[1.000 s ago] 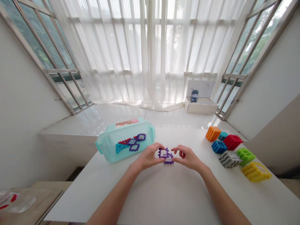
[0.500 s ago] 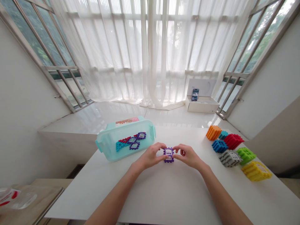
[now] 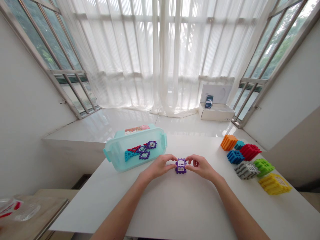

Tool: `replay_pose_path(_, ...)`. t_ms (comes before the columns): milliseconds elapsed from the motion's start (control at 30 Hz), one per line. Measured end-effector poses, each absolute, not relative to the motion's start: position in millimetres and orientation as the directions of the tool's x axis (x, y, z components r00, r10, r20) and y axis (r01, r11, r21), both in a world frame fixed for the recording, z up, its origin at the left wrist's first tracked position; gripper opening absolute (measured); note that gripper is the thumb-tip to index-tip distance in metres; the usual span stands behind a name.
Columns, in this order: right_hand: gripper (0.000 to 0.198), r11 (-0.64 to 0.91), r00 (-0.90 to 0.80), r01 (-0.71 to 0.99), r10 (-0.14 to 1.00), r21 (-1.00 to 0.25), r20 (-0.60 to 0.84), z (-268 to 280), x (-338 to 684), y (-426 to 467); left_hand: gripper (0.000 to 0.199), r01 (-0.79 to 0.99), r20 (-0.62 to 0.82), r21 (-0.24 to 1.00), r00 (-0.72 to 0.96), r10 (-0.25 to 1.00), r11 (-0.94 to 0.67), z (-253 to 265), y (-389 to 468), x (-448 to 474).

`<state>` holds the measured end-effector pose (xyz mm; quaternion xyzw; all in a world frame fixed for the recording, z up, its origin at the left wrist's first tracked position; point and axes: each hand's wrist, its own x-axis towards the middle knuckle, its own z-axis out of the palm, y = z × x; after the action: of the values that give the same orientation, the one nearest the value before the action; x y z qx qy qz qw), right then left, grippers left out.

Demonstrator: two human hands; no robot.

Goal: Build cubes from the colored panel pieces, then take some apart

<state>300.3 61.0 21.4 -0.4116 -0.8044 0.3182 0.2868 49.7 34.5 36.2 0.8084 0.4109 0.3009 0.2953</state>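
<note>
- Purple pieces [image 3: 181, 165] sit mid-table [image 3: 160, 206], one overlapping the other.
- Left hand [image 3: 161, 166] and right hand [image 3: 200, 166] pinch opposite edges, probably for even alignment.
- Tub [image 3: 117, 162] stands left, keeping loose pieces [image 3: 144, 155] contained.
- Stacks [image 3: 244, 170] sit right, apparently sorted by colour.

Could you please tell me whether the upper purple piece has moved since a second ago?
Yes, the upper purple piece moved right, away from the teal bin.

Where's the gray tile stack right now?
In the head view, the gray tile stack is on the right side of the white table, left of the green stack and nearer the camera than the blue stack.
</note>
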Motion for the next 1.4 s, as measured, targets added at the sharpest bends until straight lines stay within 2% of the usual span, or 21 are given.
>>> replay_pose_path(233,0.032,0.445,-0.490,0.473,0.850,-0.761,0.192,18.3,300.9,62.3,0.020,0.474,0.236,0.741,0.478,0.846,-0.475,38.4,32.9,52.0)
replay_pose_path(533,0.031,0.446,-0.512,0.468,0.840,-0.763,0.177,17.2,302.1,62.7,0.017,0.522,0.281,0.690,0.447,0.849,-0.502,35.5,33.8,52.8)
replay_pose_path(733,0.029,0.441,-0.495,0.474,0.849,-0.762,0.184,17.3,299.8,62.2,0.015,0.478,0.312,0.700,0.464,0.829,-0.531,34.7,32.4,57.5)
replay_pose_path(1000,0.037,0.452,-0.477,0.451,0.851,-0.770,0.220,22.3,300.7,60.0,0.014,0.451,0.412,0.686,0.406,0.816,-0.571,34.8,34.7,56.7)
replay_pose_path(1267,0.029,0.469,-0.491,0.451,0.841,-0.759,0.228,21.8,301.3,58.5,0.017,0.489,0.381,0.660,0.436,0.815,-0.570,32.2,34.8,55.0)
replay_pose_path(1400,0.024,0.503,-0.515,0.491,0.826,-0.711,0.229,21.0,302.5,58.5,0.023,0.518,0.336,0.635,0.483,0.809,-0.573,32.8,32.6,53.5)
